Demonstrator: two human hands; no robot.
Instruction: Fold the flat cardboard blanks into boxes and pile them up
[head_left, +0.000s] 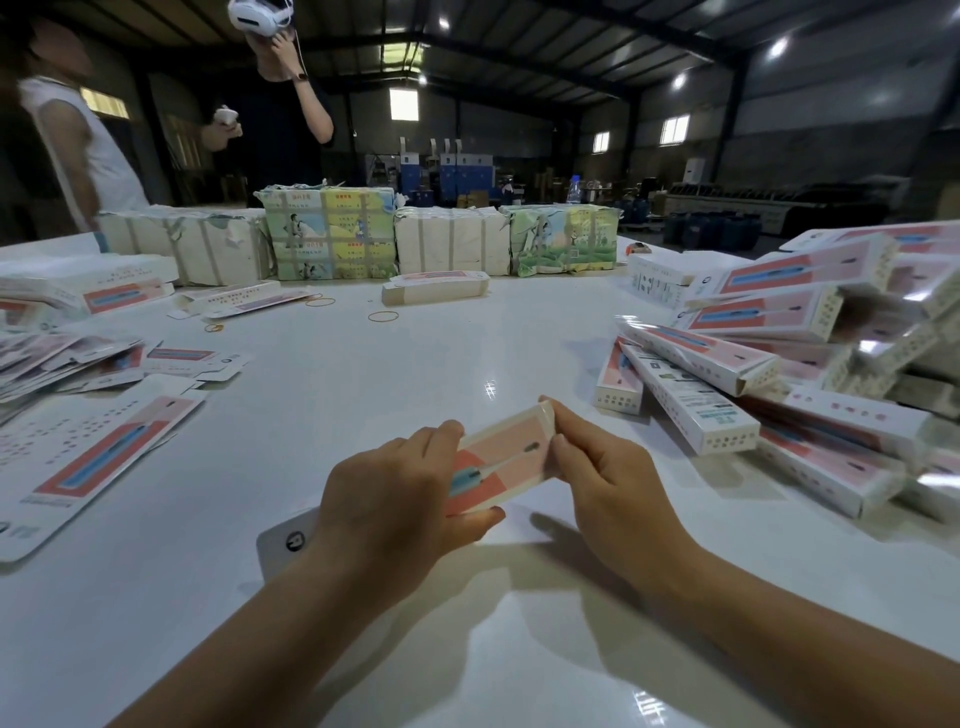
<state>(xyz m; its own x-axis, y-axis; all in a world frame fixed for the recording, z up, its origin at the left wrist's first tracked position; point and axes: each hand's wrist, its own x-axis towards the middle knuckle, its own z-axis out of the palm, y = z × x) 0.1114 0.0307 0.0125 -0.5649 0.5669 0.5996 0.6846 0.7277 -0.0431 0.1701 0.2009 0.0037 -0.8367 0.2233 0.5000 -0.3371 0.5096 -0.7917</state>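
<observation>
A large flat blank is laid at the left edge of the tabletop, print side up. Behind it a loose heap of flat blanks is spread along the same edge, with more cartons toward the far left corner. Three rubber bands are scattered on the far middle of the tabletop. Wrapped bundles are lined up along the far edge, and a thin banded stack of blanks is set just in front of them. Two people are seen standing beyond the far left corner; a white headset is held up by one of them.

Near the front edge, at the middle, a half-folded box is held above the tabletop, tilted, its far end raised to the right. Its near end is gripped by the left hand, thumb underneath and fingers curled over the top. Its far end flap is pinched by the right hand, fingertips on the end. A white card corner with a round logo is seen under the left wrist; what it belongs to cannot be told.

Along the right edge a pile of finished boxes is stacked untidily, several leaning on one another, some shown under shiny film.
</observation>
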